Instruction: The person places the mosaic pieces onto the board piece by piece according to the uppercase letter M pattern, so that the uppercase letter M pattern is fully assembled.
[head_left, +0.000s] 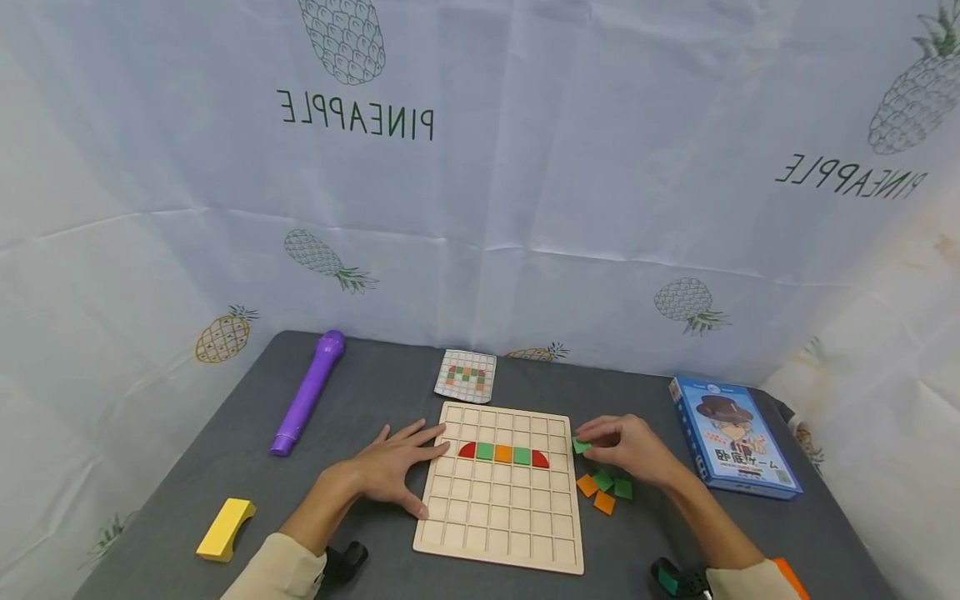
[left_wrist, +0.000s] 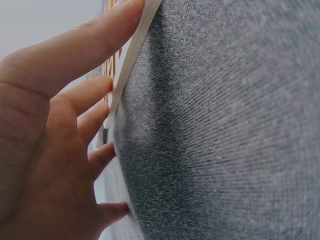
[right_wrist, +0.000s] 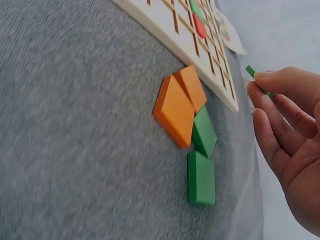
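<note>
A wooden grid board [head_left: 495,517] lies on the dark table, with a row of coloured tiles in one of its upper rows: red quarter-rounds at both ends, green squares, and an orange square [head_left: 503,453] in the middle. My left hand [head_left: 392,463] rests with spread fingers at the board's left edge; its thumb touches the rim in the left wrist view. Beside the board's right edge, my right hand [head_left: 628,447] pinches a green square tile [head_left: 581,446] between thumb and fingers, above the table. Just below it lie loose orange tiles [right_wrist: 175,112] and green tiles [right_wrist: 201,178].
Behind the board lies a pattern card [head_left: 466,377] showing a coloured grid. A purple microphone-shaped stick [head_left: 307,396] and a yellow arch block [head_left: 226,530] are on the left. A blue game box [head_left: 738,437] stands at the right. A pineapple-print curtain [head_left: 480,167] hangs behind the table.
</note>
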